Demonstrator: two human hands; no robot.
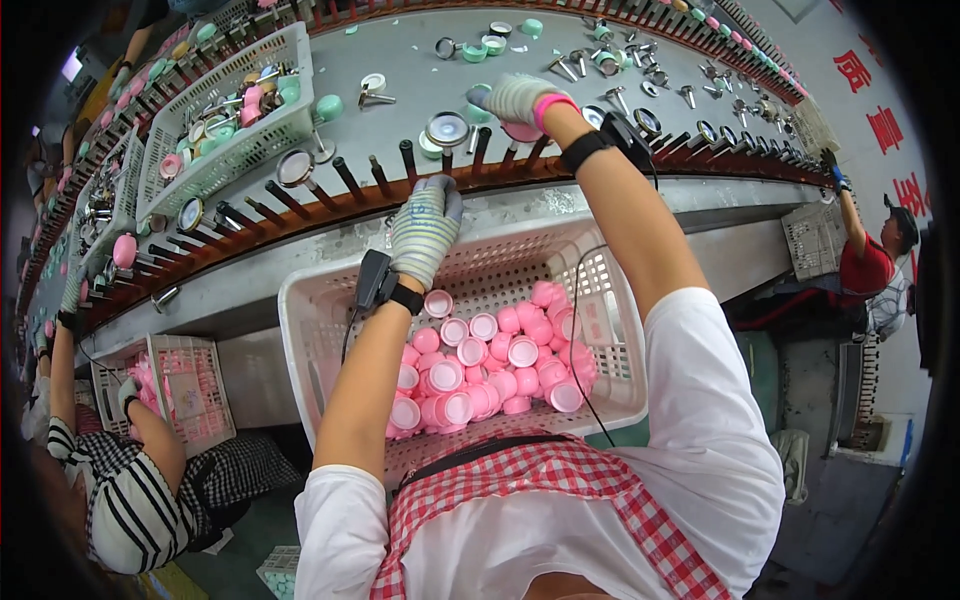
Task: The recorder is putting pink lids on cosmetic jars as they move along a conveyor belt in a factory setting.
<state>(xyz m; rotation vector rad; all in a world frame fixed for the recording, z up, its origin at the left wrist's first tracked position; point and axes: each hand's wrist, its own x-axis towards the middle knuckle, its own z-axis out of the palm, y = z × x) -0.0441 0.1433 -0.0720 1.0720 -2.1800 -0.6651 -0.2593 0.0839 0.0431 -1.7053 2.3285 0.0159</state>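
Note:
My left hand [425,228], in a striped knit glove, is at the rail of dark upright pegs. Its fingers are closed and bent over the rail's edge; whatever they grip is hidden. Just beyond it, a round metal-rimmed piece [447,129] rests on top of a peg. My right hand [522,100], gloved with a pink cuff, reaches over the grey table, its closed fingers at a mint-green cap [479,112]. A pink cap [521,132] shows partly beneath that hand. In front of me, a white plastic crate [300,330] holds several pink round caps [472,350].
Metal stemmed parts [605,62] and mint caps [494,44] lie across the table. Baskets of mixed parts [228,145] stand at left. Pegs [345,178] line the near edge. A co-worker in stripes [140,490] works at left; another in red [865,270] at right.

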